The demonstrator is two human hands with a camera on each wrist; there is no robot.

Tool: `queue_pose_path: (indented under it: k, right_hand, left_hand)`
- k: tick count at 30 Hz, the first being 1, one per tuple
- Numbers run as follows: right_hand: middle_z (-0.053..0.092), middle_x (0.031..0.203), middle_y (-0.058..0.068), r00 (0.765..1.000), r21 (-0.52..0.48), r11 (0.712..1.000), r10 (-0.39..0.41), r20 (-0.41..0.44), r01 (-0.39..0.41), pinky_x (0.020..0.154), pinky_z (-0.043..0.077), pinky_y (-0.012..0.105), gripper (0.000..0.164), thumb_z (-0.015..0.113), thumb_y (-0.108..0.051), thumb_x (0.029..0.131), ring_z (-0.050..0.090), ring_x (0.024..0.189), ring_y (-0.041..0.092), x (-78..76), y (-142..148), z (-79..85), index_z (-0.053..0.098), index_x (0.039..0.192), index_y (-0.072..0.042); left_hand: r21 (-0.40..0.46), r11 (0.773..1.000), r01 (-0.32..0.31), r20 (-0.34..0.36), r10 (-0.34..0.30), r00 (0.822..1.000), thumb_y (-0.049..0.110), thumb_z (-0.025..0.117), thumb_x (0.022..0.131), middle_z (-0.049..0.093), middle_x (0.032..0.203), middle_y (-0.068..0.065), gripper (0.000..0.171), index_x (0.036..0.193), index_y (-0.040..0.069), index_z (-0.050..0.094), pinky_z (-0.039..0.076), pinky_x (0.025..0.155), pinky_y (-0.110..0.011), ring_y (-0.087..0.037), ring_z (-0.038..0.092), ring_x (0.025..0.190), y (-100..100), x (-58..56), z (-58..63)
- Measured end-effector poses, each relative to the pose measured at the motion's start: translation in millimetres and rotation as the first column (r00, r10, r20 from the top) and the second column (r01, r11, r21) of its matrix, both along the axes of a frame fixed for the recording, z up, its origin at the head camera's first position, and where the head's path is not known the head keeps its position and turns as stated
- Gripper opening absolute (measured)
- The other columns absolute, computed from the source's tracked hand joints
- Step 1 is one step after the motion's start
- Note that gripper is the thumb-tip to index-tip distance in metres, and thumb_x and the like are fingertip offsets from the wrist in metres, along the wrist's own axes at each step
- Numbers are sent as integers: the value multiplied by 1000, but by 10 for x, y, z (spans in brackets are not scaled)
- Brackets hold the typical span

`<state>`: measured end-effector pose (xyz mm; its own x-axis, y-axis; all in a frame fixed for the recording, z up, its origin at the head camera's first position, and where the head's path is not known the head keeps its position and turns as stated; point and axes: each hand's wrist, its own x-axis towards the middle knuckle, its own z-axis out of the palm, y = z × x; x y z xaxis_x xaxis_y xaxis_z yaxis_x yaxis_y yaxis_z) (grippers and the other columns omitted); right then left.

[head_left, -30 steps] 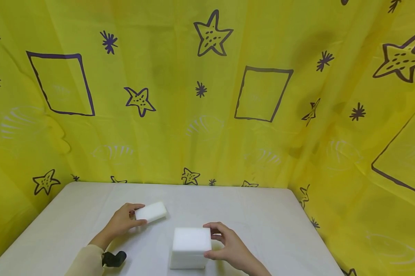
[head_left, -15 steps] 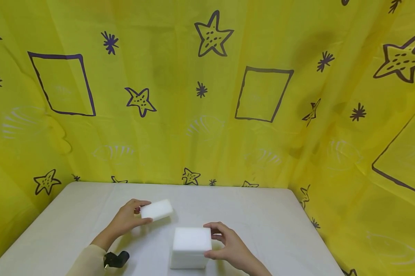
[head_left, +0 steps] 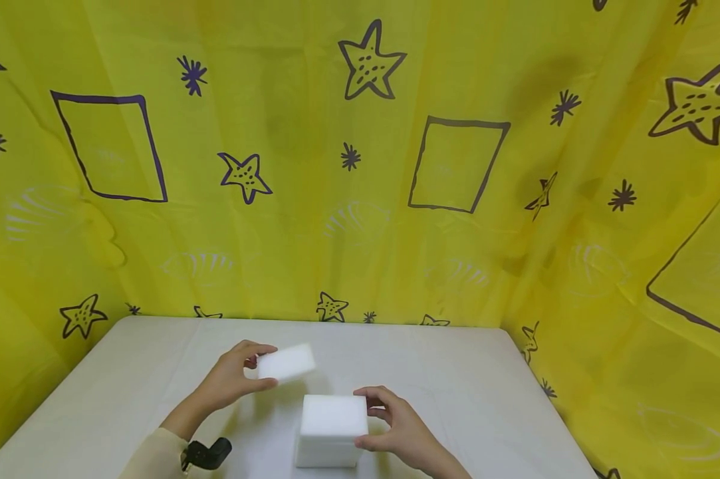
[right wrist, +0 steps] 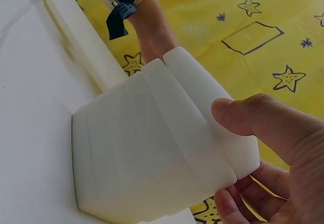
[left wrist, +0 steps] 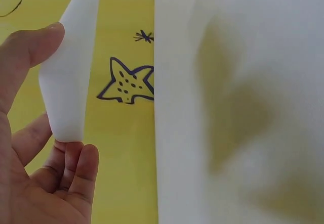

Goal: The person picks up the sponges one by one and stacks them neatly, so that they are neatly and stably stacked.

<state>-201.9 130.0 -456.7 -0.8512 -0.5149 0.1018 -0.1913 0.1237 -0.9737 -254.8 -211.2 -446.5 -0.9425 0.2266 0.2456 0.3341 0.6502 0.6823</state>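
Between thumb and fingertips, my left hand (head_left: 231,379) pinches a white sponge (head_left: 286,362) by its near end. That sponge is raised over the table, tilted, left of and beyond the stack. In the left wrist view the sponge (left wrist: 73,72) appears nearly edge-on. Several more white sponges form a stack (head_left: 326,454) in front of me, layered flat one on another. My right hand (head_left: 392,426) grips the right side of the top sponge (head_left: 334,416), thumb on the near edge and fingers at the far one. In the right wrist view this top sponge (right wrist: 205,95) sits slightly offset from those below.
A white-covered table (head_left: 455,372) bears the stack. Behind it and along the sides hangs a yellow curtain (head_left: 300,266) printed with starfish and shells. A black strap (head_left: 207,454) sticks out from the left wrist beside the cream sleeve (head_left: 156,454).
The left hand has moved right and slightly farther away with its sponge, rising over the table and coming closer to the stack. The right hand has stayed on the stack's top sponge.
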Motion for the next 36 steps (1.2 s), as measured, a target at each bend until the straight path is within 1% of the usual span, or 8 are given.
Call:
queue_pose_path:
  k: [6, 11, 17, 21, 26, 29, 32, 36]
  right_hand:
    - [51, 130, 18, 1000, -6, 1000, 2, 6, -2, 92, 50, 25, 62, 81, -5, 78, 52, 116, 31, 5, 0, -2, 51, 132, 4]
    - [51, 130, 19, 1000, -6, 1000, 6, 5, -6, 92, 50, 25, 64, 81, -5, 78, 52, 116, 29, 6, 3, -3, 50, 133, 5]
    - [51, 130, 17, 1000, -8, 1000, 7, 7, -7, 92, 50, 25, 63, 80, -5, 79, 53, 114, 26, 1, 5, -12, 50, 133, 4]
    - [51, 130, 16, 1000, 8, 1000, 4, -8, -4, 97, 48, 29, 64, 81, -6, 79, 52, 115, 23, 1, 8, -12, 50, 134, 4]
    - [51, 130, 15, 1000, 32, 999, 3, -21, -2, 102, 45, 36, 64, 81, -8, 79, 51, 115, 19, -6, 8, -7, 51, 134, 1]
    - [51, 129, 15, 1000, 33, 999, -4, -20, 4, 101, 46, 34, 63, 81, -8, 79, 52, 114, 16, -10, 6, -7, 52, 133, 0]
    - [52, 129, 16, 1000, 32, 999, -9, -26, 9, 99, 47, 27, 62, 82, -8, 78, 53, 113, 14, -12, 3, -13, 52, 132, 0]
    - [53, 127, 16, 999, 35, 999, -18, -30, 19, 97, 47, 23, 62, 82, -8, 77, 54, 113, 16, -11, -4, -13, 52, 132, 0]
  left_hand:
    - [-14, 999, 38, -14, -38, 999, 30, 86, 74, 54, 97, 3, 55, 122, 12, 67, 50, 81, -34, -16, 54, 86, 77, 58, 69]
    - [8, 996, 86, -45, -86, 995, 33, 86, 73, 55, 96, 6, 55, 121, 14, 67, 51, 83, -33, -18, 53, 85, 135, 121, 119]
    - [8, 988, 157, -78, -156, 985, 38, 84, 75, 57, 100, 7, 55, 122, 15, 67, 52, 84, -30, -10, 51, 84, 189, 179, 189]
    - [20, 981, 195, -86, -192, 978, 36, 84, 76, 58, 103, 6, 53, 122, 15, 67, 51, 84, -31, -8, 51, 85, 237, 227, 239]
    - [35, 975, 217, -75, -214, 974, 37, 84, 76, 60, 108, 8, 52, 121, 19, 66, 50, 83, -32, -6, 53, 88, 300, 285, 271]
    - [42, 972, 232, -69, -229, 971, 38, 84, 76, 60, 110, 9, 52, 121, 21, 66, 50, 83, -32, -5, 54, 89, 328, 313, 281]
    - [51, 968, 247, -69, -244, 967, 38, 84, 75, 60, 109, 9, 52, 120, 21, 66, 51, 83, -31, -5, 55, 88, 353, 335, 287]
    - [61, 962, 265, -71, -261, 963, 36, 85, 74, 61, 109, 8, 51, 119, 20, 66, 51, 83, -31, -5, 56, 88, 394, 358, 290]
